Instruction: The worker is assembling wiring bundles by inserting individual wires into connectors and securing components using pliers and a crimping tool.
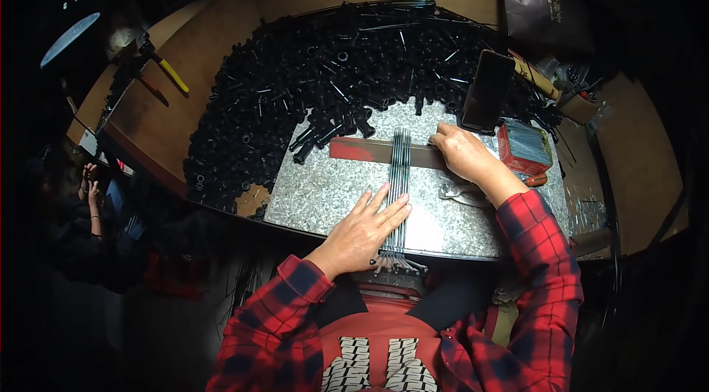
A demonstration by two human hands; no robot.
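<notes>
A row of thin dark rods (399, 170) lies side by side across a flat brown bar (365, 149) with a red left end. Pale lower tips of the rods stick out past the front edge of the speckled stone slab (317, 204). My left hand (362, 233) rests over the rods with fingers stretched out, pressing from the left. At the bar's right end, my right hand (461, 152) is closed, its fingertips curled by the bar's upper edge. Whatever it pinches is hidden. Just below that hand lies a metal tool (464, 195), partly covered by my forearm.
A big heap of black tubular parts (310, 74) curves around the slab's left and far sides. To the right stand a dark phone (487, 89) and a red box of thin pale pieces (526, 147). Yellow-handled pliers (173, 74) hang at the left wall. Another person's hand (94, 193) shows far left.
</notes>
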